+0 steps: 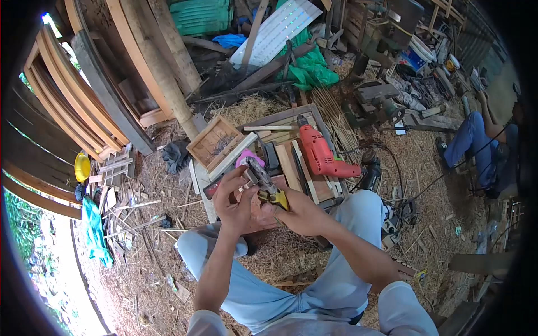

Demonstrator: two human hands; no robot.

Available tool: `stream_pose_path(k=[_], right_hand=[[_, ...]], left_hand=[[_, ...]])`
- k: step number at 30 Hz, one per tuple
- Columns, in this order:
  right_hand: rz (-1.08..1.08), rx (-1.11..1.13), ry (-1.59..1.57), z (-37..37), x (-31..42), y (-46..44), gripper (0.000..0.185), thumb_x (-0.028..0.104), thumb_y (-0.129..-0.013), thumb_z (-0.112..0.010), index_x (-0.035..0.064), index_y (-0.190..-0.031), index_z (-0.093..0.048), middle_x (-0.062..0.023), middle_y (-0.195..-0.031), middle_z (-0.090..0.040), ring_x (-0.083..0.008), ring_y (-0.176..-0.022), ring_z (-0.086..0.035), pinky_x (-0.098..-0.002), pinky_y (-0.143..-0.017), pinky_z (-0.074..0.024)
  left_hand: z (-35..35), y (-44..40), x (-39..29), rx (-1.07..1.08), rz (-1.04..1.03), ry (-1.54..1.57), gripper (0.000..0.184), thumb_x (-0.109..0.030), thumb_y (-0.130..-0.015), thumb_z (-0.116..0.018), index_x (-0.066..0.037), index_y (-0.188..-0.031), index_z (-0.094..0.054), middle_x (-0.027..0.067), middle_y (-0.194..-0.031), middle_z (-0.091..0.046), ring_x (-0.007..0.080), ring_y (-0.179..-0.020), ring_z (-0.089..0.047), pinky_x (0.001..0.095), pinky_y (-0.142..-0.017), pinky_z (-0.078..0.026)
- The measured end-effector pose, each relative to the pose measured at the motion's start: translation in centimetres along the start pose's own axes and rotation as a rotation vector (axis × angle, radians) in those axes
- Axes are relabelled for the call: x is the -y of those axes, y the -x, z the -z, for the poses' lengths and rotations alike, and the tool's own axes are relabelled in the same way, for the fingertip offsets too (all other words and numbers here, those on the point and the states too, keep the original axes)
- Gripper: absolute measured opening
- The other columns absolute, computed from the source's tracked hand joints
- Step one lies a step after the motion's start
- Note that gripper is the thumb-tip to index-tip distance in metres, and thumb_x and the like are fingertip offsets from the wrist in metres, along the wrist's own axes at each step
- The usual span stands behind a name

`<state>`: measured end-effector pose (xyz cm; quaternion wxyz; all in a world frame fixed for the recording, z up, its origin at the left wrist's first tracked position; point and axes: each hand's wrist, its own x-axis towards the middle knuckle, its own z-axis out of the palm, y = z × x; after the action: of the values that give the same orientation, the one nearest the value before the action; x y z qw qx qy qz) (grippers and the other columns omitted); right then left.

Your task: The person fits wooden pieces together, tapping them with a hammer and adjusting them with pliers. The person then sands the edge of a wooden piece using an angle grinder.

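My right hand (301, 214) is closed round the yellow-and-black handle of a hand tool (262, 178). Its grey body points up and left; the exact kind is hard to make out. Between the fingers of my left hand (231, 197) is a small pale piece of wood (246, 185), close beside the tool's grey part. Both hands are over a low wooden work surface (259, 217) between my knees. Just beyond them lie a pink object (245, 157) and a wooden box (216, 144) with nails or similar thin metal pieces inside. A red power drill (320, 151) lies to the right.
Wood strips (288, 166) lie beside the drill, whose cable (395, 159) runs over the shavings-covered floor. Curved timber frames (73, 95) lean at the left. A green plastic sheet (314, 70) and scrap lie at the back. Another person's blue-clad leg (473, 140) is at the right.
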<state>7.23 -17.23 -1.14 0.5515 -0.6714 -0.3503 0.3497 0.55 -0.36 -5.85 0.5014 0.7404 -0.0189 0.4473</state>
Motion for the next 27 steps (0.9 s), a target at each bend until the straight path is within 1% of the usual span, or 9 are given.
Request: stream_pose_path(k=[3, 5, 8, 14, 18, 20, 21, 24, 27], right_hand=[[-0.02, 0.016, 0.056, 0.1, 0.2, 0.0, 0.042, 0.023, -0.093, -0.061, -0.0041, -0.122, -0.045, -0.01, -0.077, -0.054, -0.0156, -0.069, -0.049, -0.0324, -0.065, -0.0438], [0.12, -0.067, 0.16, -0.2, -0.9, -0.1, 0.039, 0.021, -0.093, -0.06, -0.0037, -0.12, -0.046, -0.0147, -0.08, -0.057, -0.021, -0.071, -0.053, -0.0355, -0.069, -0.0446], [0.084, -0.049, 0.146, 0.0, -0.3, 0.1, 0.038, 0.019, -0.093, -0.06, -0.0035, -0.12, -0.046, -0.0179, -0.084, -0.06, -0.0279, -0.076, -0.058, -0.0385, -0.072, -0.045], [0.098, -0.133, 0.244, -0.2, -0.7, 0.2, 0.043, 0.02, -0.09, -0.062, -0.0042, -0.121, -0.046, -0.0217, -0.091, -0.062, -0.0355, -0.085, -0.062, -0.04, -0.076, -0.0461], [0.112, -0.174, 0.255, -0.4, -0.6, 0.0, 0.042, 0.02, -0.088, -0.064, -0.0036, -0.12, -0.049, -0.0215, -0.09, -0.062, -0.0356, -0.084, -0.062, -0.0403, -0.076, -0.0467], [-0.038, -0.133, 0.193, -0.6, 0.1, 0.1, 0.04, 0.019, -0.086, -0.067, -0.0026, -0.116, -0.052, -0.0196, -0.088, -0.063, -0.033, -0.082, -0.062, -0.0397, -0.075, -0.0472], [-0.039, -0.134, 0.192, -0.8, -0.1, 0.1, 0.04, 0.019, -0.086, -0.067, -0.0026, -0.116, -0.052, -0.0196, -0.088, -0.063, -0.033, -0.082, -0.062, -0.0397, -0.075, -0.0472], [0.061, -0.165, 0.124, -1.5, 0.1, 0.0, 0.042, 0.027, -0.085, -0.068, -0.0047, -0.11, -0.054, -0.0222, -0.086, -0.063, -0.0389, -0.083, -0.062, -0.0432, -0.073, -0.0473], [-0.028, -0.104, 0.054, -1.6, 1.2, -0.2, 0.042, 0.027, -0.083, -0.071, -0.0043, -0.107, -0.056, -0.0203, -0.084, -0.064, -0.0343, -0.078, -0.063, -0.0416, -0.073, -0.0479]], left_hand=[[0.0, -0.2, -0.1, 0.0, -0.039, -0.034, 0.039, 0.008, -0.07, -0.076, -0.003, -0.102, -0.057, 0.0196, -0.111, -0.064, 0.029, -0.104, -0.065, 0.0341, -0.083, -0.053], [0.0, -0.2, -0.1, 0.001, -0.057, -0.056, 0.039, 0.008, -0.07, -0.077, -0.003, -0.101, -0.057, 0.0195, -0.111, -0.064, 0.0292, -0.104, -0.065, 0.0343, -0.083, -0.053], [0.1, -0.1, 0.0, -0.003, -0.058, -0.057, 0.039, 0.008, -0.068, -0.078, -0.003, -0.101, -0.058, 0.0197, -0.111, -0.064, 0.0294, -0.102, -0.065, 0.0345, -0.082, -0.054], [0.1, -0.2, 0.1, 0.003, -0.069, -0.062, 0.04, 0.007, -0.067, -0.078, -0.004, -0.101, -0.058, 0.0204, -0.111, -0.064, 0.0293, -0.102, -0.065, 0.0346, -0.083, -0.053], [0.1, 0.1, 0.1, 0.017, -0.052, -0.056, 0.039, 0.006, -0.068, -0.078, -0.003, -0.1, -0.058, 0.0216, -0.112, -0.064, 0.0301, -0.101, -0.065, 0.035, -0.083, -0.053], [0.3, 0.1, 0.1, 0.027, -0.046, -0.064, 0.039, 0.006, -0.068, -0.079, -0.003, -0.1, -0.058, 0.0219, -0.112, -0.064, 0.0305, -0.101, -0.065, 0.0351, -0.084, -0.053], [0.3, 0.0, 0.0, 0.041, -0.059, -0.072, 0.038, 0.006, -0.069, -0.078, -0.003, -0.1, -0.059, 0.0217, -0.112, -0.064, 0.0304, -0.102, -0.065, 0.0353, -0.084, -0.053], [0.4, 0.0, -0.3, 0.043, -0.052, -0.031, 0.037, 0.008, -0.07, -0.076, -0.003, -0.1, -0.059, 0.0211, -0.113, -0.064, 0.03, -0.103, -0.065, 0.0354, -0.086, -0.053], [0.4, -0.2, -0.1, 0.027, -0.034, 0.05, 0.036, 0.012, -0.071, -0.073, -0.003, -0.101, -0.06, 0.021, -0.115, -0.064, 0.0295, -0.105, -0.064, 0.0354, -0.087, -0.052]])
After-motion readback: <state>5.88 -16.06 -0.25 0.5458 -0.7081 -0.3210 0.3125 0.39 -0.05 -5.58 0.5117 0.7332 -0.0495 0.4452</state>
